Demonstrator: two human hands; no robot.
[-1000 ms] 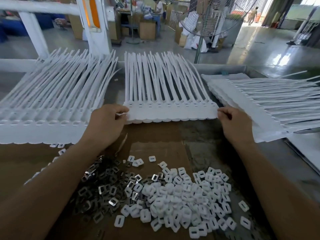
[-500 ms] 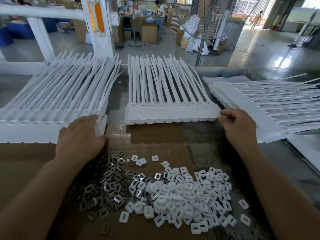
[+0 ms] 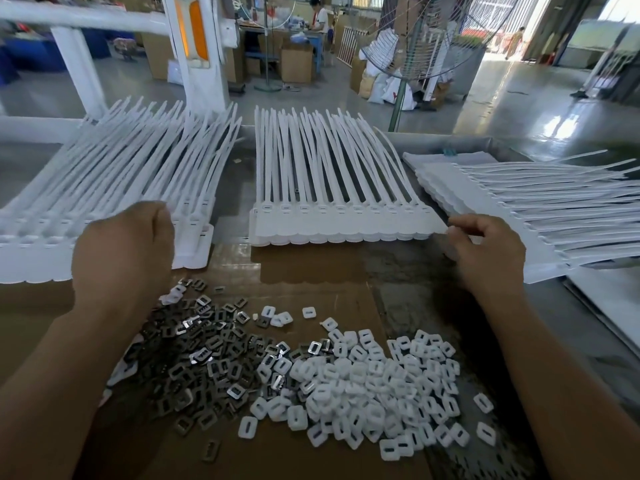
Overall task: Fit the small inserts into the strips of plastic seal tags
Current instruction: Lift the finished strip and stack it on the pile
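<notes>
Left hand (image 3: pixel 123 251): shifted off the middle stack of seal tag strips (image 3: pixel 346 230) to the near right corner of the left stack (image 3: pixel 34 258); its fingers are curled under and hidden, so any grip cannot be told. Right hand (image 3: pixel 485 254): thumb and fingertips pinch the middle stack's near right corner, just beside the right stack (image 3: pixel 502 209). White inserts (image 3: pixel 374 393) and metal clips (image 3: pixel 201 358): loose adjoining heaps on cardboard (image 3: pixel 311 459), between the forearms.

floor (image 3: pixel 519 98): glossy grey | pedestal fan (image 3: pixel 433 36) | cardboard boxes (image 3: pixel 296 65) | daylit doorway (image 3: pixel 512 32)
</notes>
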